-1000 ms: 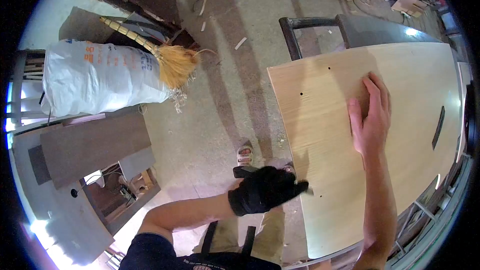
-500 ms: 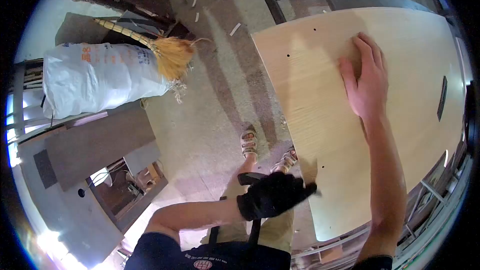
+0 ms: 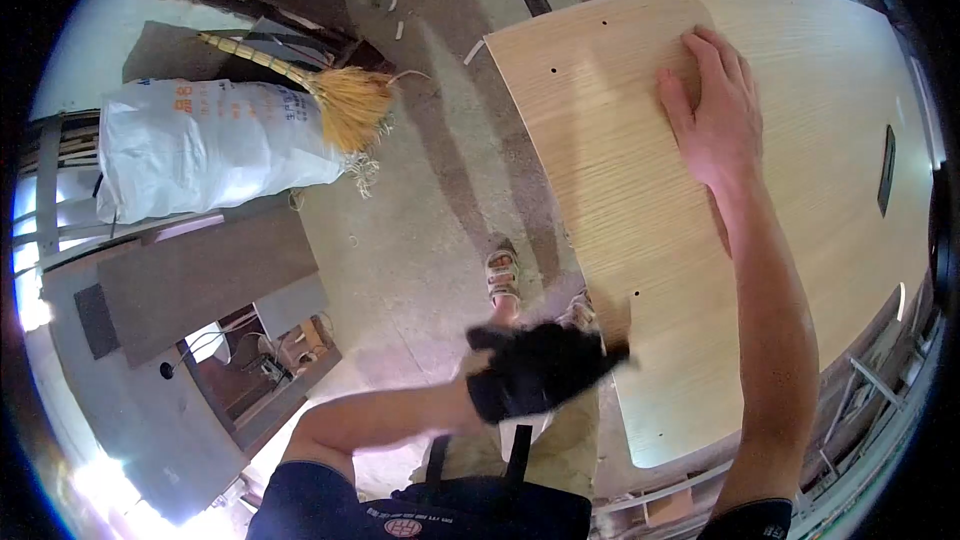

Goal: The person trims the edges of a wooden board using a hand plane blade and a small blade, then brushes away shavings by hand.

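Higher in view, pale, wood-grained panel (image 3: 640,170) beneath bare right hand (image 3: 718,118).

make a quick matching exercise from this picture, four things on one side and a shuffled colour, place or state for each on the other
1. left hand
2. right hand
3. broom
4. sack

A. yellow bristles
B. in a black glove
C. white, with orange and blue print
D. bare, on the pale board

Pairs: 1-B, 2-D, 3-A, 4-C
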